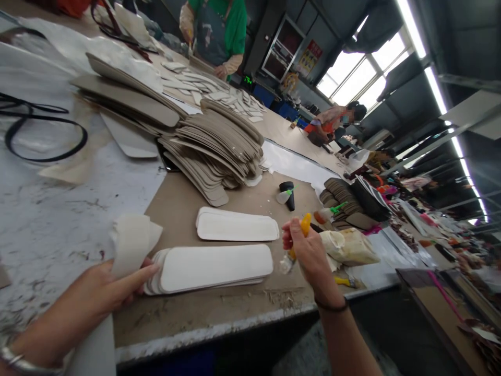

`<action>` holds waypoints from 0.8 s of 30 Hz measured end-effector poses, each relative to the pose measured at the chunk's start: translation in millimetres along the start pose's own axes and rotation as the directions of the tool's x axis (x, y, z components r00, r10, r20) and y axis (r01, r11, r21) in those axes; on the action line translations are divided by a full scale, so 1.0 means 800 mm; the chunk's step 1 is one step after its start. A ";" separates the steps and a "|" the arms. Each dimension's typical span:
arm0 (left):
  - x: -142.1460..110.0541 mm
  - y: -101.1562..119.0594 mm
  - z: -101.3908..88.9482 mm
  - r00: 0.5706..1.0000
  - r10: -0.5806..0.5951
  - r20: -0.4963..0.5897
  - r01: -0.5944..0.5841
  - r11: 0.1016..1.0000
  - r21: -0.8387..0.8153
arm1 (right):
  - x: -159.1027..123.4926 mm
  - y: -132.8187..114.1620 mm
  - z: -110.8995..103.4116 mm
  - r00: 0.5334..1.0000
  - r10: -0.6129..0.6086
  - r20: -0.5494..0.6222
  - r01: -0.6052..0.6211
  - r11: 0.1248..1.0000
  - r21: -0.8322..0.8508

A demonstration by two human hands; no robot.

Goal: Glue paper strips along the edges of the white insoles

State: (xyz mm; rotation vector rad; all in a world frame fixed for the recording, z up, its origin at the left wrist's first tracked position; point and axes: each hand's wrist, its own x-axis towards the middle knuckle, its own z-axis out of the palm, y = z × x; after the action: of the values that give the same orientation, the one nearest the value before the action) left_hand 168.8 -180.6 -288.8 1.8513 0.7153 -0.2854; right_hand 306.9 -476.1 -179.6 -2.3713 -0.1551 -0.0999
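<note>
My left hand [113,284] is closed around a white strip [131,243], which curls up above the fingers and hangs down below the wrist. One finger of that hand reaches the left end of a stack of long white panels [217,267] with rounded corners. In my right hand [311,256] is a brush [306,223] with a yellow handle, its pale bristles pointing down to the left, just right of the panels. A second, smaller stack of white panels [237,224] lies behind the first.
Behind the panels stand large piles of grey-brown boards [219,143]. A small bottle with a green tip [284,196], a cloth-like bundle [348,246] and another yellow-handled brush [346,282] lie to the right. A person in green [235,28] works across the table.
</note>
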 end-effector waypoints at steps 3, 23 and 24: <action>-0.004 0.013 0.002 0.997 0.081 0.007 -0.082 0.991 0.104 | -0.038 -0.041 0.025 0.993 -0.090 0.070 0.063 0.942 0.331; -0.007 0.009 0.009 0.986 0.150 0.069 -0.156 0.982 0.103 | -0.110 -0.045 0.120 1.000 0.005 0.027 -0.013 0.942 0.336; -0.007 0.008 0.009 0.986 0.147 0.075 -0.155 0.982 0.110 | -0.111 -0.045 0.117 1.000 0.002 -0.003 -0.001 0.948 0.318</action>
State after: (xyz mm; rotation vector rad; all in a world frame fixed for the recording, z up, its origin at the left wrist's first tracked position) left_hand 169.5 -190.7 -283.8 1.9848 0.5184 -0.2933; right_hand 216.2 -392.6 -232.5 -2.0479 -0.1556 -0.0724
